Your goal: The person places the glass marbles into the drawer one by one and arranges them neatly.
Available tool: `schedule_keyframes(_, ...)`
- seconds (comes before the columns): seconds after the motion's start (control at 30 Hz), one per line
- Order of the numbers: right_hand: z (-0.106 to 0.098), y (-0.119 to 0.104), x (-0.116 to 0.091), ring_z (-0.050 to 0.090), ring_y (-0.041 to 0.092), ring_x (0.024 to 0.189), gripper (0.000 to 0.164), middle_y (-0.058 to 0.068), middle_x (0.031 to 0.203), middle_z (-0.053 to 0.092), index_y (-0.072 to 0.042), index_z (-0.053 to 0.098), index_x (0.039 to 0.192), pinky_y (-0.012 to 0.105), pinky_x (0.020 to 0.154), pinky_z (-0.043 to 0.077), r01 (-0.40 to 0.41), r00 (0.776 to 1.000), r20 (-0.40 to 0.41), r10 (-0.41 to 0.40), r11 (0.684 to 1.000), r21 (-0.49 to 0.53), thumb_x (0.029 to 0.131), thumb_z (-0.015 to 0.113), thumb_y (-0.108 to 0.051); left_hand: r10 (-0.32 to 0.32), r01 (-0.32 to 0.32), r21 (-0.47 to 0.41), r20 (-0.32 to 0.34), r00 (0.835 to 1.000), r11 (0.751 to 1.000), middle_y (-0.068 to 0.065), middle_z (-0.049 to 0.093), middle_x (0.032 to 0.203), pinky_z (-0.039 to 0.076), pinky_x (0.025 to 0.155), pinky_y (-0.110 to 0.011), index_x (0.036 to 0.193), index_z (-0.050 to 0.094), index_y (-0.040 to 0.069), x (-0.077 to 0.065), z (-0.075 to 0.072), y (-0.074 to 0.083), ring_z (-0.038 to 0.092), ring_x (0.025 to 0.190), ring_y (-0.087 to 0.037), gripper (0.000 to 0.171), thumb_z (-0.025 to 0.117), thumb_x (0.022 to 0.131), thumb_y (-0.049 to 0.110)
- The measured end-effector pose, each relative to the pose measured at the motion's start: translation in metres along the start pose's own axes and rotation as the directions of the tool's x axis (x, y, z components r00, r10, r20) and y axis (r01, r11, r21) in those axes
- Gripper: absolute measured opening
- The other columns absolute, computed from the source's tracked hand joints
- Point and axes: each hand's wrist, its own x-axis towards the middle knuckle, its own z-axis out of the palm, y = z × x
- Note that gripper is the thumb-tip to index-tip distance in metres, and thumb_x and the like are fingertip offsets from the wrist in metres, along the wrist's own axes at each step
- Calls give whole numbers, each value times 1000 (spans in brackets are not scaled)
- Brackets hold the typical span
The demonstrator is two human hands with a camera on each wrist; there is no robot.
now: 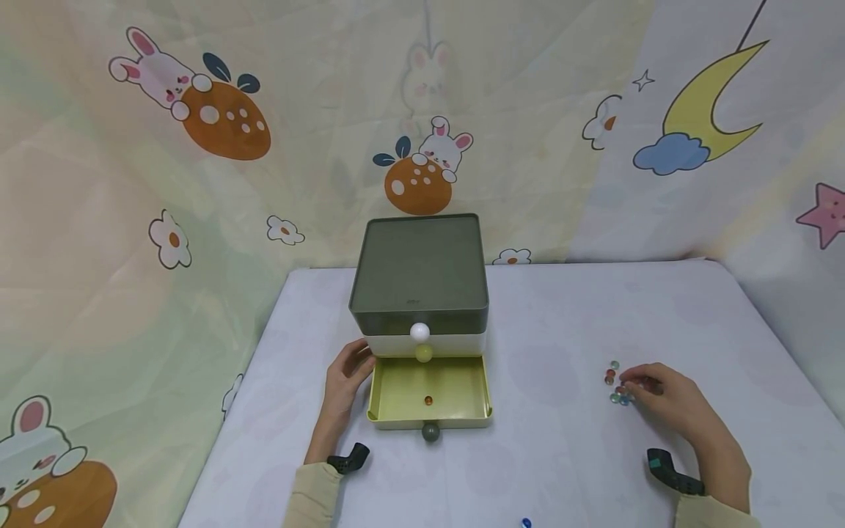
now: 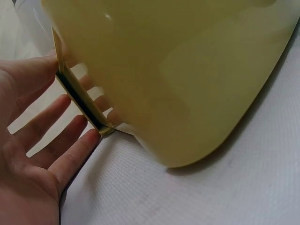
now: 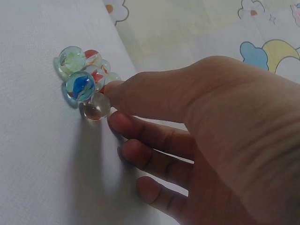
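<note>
Left hand [image 1: 345,381], fingers apart, touches the drawer cabinet [image 1: 419,271]; right hand [image 1: 676,402] at glass marbles [image 3: 80,86] on desk [image 1: 561,315], grip unclear.

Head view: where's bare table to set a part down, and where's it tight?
Bare: white tabletop between the open drawer and the marble cluster; also behind the cluster, toward the far edge. Tight: left of the drawer, where the left hand is, and at the cluster, under the right hand.

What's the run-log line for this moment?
left hand: touching cabinet side; right hand: at marble cluster; yellow drawer: open, orange marble inside; lone blue marble: foreground
</note>
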Motion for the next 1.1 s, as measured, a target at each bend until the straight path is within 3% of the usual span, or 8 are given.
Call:
schedule_keyframes(0.2,1,0,0,60,27,98,22,19,114,70,-5,73,114,38,79,50,11,1000,-18,-11,1000,-16,99,71,-21,1,-1,13,1,1000,1000,4,59,149,50,114,-28,142,59,24,0,0,0,52,144,-19,44,73,100,26)
schedule_keyframes(0.47,2,-1,-1,56,21,91,25,10,103,69,-5,69,115,33,74,46,4,999,-34,-5,1000,-16,102,68,-26,16,-16,31,-6,1000,999,0,59,151,51,113,-28,143,59,22,-1,0,0,52,145,-24,45,72,100,26)
schedule_keyframes(0.73,2,0,-2,61,40,106,32,22,115,66,-3,62,125,55,83,52,-30,998,-52,31,999,30,105,62,-28,16,-15,26,-11,1000,1000,0,60,150,51,112,-25,142,60,22,-1,1,1,53,145,-24,44,72,100,25)
schedule_keyframes(0.87,4,-3,-2,60,43,109,32,26,120,66,-2,59,129,59,86,52,-29,996,-80,34,998,55,105,60,-24,13,-13,21,-8,1000,1000,0,60,150,51,112,-27,142,60,22,-2,1,2,52,145,-24,44,72,100,25)
schedule_keyframes(1.0,5,-7,0,61,37,108,31,25,119,68,-2,58,129,44,86,53,1,992,-125,6,998,56,105,61,-22,6,-6,12,-7,1000,1000,1,60,150,51,113,-28,142,60,22,-2,0,2,52,145,-24,44,73,100,26)
schedule_keyframes(1.1,6,-10,0,63,15,100,29,21,116,71,-3,60,127,23,79,49,40,987,-157,-29,997,63,105,62,-22,1,-1,8,-5,1000,1000,2,59,150,50,114,-30,142,59,22,-2,1,3,52,145,-23,44,73,100,25)
